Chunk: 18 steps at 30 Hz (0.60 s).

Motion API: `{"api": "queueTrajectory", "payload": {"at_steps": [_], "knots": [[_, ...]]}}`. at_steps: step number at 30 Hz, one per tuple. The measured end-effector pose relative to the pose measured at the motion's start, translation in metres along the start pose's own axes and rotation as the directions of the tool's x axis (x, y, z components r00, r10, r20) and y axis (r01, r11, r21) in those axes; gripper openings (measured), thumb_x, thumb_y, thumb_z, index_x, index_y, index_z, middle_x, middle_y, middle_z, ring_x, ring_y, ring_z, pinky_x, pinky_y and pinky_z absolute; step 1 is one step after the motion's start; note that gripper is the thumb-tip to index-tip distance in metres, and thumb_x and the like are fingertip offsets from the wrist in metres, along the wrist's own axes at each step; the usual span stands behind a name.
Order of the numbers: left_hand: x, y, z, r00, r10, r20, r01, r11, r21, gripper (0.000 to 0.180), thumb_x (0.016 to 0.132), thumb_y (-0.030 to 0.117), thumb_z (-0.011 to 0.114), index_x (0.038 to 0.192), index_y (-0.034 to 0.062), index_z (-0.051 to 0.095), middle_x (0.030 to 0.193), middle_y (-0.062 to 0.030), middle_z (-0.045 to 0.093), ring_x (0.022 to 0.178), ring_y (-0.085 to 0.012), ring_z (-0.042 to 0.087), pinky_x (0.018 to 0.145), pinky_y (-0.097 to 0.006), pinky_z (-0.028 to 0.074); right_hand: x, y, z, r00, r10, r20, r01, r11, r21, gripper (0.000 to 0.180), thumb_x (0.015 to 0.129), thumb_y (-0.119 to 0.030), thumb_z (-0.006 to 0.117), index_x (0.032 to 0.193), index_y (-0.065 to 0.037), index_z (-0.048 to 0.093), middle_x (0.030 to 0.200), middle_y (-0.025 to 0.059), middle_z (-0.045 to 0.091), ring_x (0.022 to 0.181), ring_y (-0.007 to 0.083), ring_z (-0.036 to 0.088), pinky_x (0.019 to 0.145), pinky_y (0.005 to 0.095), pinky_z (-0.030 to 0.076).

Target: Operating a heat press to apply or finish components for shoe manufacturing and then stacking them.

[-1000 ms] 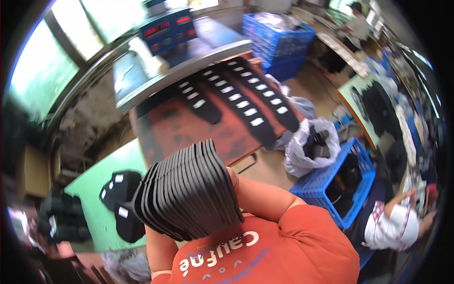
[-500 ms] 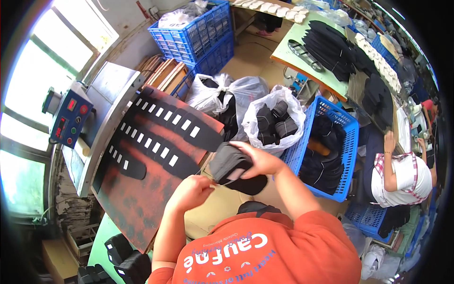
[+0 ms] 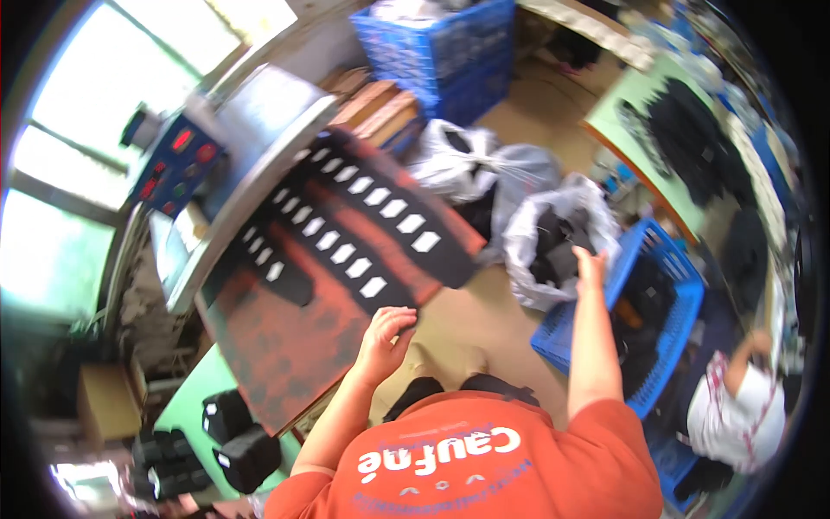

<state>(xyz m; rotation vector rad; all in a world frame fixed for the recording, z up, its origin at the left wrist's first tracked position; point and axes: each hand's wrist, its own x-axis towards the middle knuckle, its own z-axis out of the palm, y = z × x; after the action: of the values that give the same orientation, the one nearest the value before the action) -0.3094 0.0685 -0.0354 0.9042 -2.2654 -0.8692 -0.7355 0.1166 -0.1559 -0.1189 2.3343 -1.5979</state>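
Observation:
My right hand (image 3: 591,268) reaches into the open white plastic bag (image 3: 521,259), its fingers closed on a bundle of dark fabric pieces (image 3: 564,259). Blur hides the exact grip. My left hand (image 3: 386,344) is at the near right edge of the reddish, dark-stained board (image 3: 285,372), fingers curled; whatever they hold, if anything, is too small to make out. Rows of overlapping black fabric pieces (image 3: 450,272) with white rectangular patches (image 3: 373,286) lie on the board, just beyond my left hand.
A press machine with a blue control box (image 3: 177,160) stands left of the board. Tied plastic bags (image 3: 519,169) and a blue crate (image 3: 553,333) flank the open bag. Black bundles (image 3: 248,458) sit on a green table at lower left. Another person (image 3: 739,411) works at right.
The dark bundle has gone from in front of me to the open bag with my right hand. My left hand has come away from it. The whole view has shifted and blurred.

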Motion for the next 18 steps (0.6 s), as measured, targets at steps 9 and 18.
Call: {"api": "queueTrajectory", "payload": {"at_steps": [9,18], "knots": [[0.025,-0.255,-0.215,0.261,-0.534,-0.804,0.752,0.634,-0.177,0.044,0.078,0.031,0.066,0.1,-0.0066,0.058,0.099,-0.0241,0.062,0.094,-0.0375,0.059,0.082,-0.042,0.046,-0.341,-0.126,0.152,-0.038,-0.622,0.782,0.531,0.651,0.543,0.037,0.074,-0.01,0.065,0.108,-0.003,0.055,0.113,0.0157,0.052,0.108,0.0303,0.05,0.093,0.0377,0.041],[-0.022,-0.249,-0.224,0.819,-0.573,0.03,0.216,0.26,-0.941,0.028,0.087,0.012,0.055,0.111,-0.0024,0.057,0.107,-0.0115,0.061,0.1,-0.0196,0.058,0.088,-0.033,0.044,-0.433,-0.078,0.271,0.116,-0.604,0.789,0.784,0.543,0.3,0.091,0.069,-0.011,0.073,0.141,-0.008,0.018,0.14,0.0229,0.025,0.128,0.039,0.029,0.103,0.0435,0.03]]}}
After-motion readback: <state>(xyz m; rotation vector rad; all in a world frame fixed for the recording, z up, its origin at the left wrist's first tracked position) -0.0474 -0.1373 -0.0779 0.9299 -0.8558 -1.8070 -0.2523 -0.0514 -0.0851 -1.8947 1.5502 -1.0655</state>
